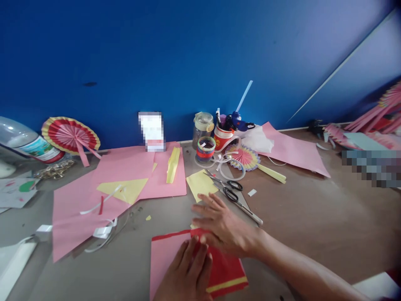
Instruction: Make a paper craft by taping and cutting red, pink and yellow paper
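Light, pliant and likely easy to crease or tear, the pink-and-red paper (227,263) lies on a gray work surface (125,271), probably best lifted by its pink left edge or yellow-banded lower right corner. It spreads beneath both hands: the left hand (189,271) rests flat across its middle, gripping nothing, while the right hand (224,228) fans loosely over the red upper part (fingertip contact is unclear), near the scissors (226,189).
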`<control>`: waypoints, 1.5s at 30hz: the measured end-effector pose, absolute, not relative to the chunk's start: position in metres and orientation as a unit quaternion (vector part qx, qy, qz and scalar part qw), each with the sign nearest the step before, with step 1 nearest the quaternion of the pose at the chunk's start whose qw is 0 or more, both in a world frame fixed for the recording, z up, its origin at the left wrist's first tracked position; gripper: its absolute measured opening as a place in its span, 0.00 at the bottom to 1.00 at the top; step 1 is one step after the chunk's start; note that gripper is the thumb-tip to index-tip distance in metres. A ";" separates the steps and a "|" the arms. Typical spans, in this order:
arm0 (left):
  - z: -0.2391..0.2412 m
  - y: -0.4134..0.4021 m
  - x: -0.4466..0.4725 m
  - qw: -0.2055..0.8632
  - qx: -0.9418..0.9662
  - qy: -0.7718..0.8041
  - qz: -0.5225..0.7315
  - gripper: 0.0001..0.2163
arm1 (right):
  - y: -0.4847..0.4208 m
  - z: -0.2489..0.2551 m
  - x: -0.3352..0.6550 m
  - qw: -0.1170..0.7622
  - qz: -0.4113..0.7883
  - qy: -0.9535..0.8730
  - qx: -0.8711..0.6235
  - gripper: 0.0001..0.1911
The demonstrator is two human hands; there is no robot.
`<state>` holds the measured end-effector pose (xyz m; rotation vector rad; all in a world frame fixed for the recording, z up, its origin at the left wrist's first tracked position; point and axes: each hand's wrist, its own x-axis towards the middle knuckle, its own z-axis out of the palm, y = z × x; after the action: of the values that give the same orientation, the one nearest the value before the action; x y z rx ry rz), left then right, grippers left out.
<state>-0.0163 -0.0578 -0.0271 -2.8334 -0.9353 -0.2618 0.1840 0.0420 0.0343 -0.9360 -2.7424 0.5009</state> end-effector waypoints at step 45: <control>-0.025 -0.061 -0.013 0.052 -0.933 -0.339 -0.105 0.24 | 0.096 0.045 0.212 0.386 -0.058 -0.724 -0.569 0.07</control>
<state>-0.0129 -0.0610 -0.0251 -2.8397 -1.0321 -0.3181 0.2118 0.0961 0.0446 -1.4495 -1.8431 -0.1477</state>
